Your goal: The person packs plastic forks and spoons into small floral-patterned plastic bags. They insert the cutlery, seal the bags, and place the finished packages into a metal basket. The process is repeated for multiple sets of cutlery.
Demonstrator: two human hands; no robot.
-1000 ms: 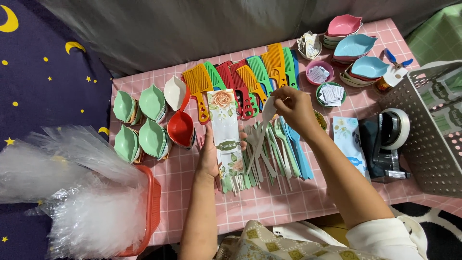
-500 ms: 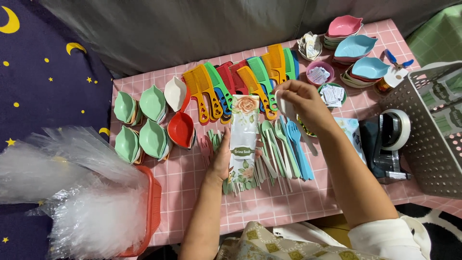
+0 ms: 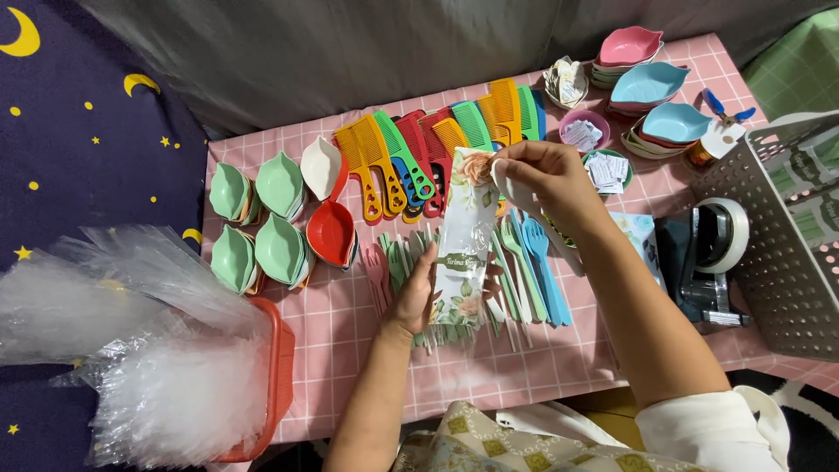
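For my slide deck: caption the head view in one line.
Left hand and right hand hold a floral packet above forks and combs.

Around our grip on the floral packet (image 3: 463, 253), combs (image 3: 419, 162) crowd beyond, forks (image 3: 524, 262) beneath, leaf dishes (image 3: 280, 236) leftward; bare cloth (image 3: 489, 385) lies nearer us.

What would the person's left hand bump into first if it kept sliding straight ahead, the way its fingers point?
Probably the red leaf-shaped dish or the combs past the left hand, which holds the floral packet; depth is unclear.
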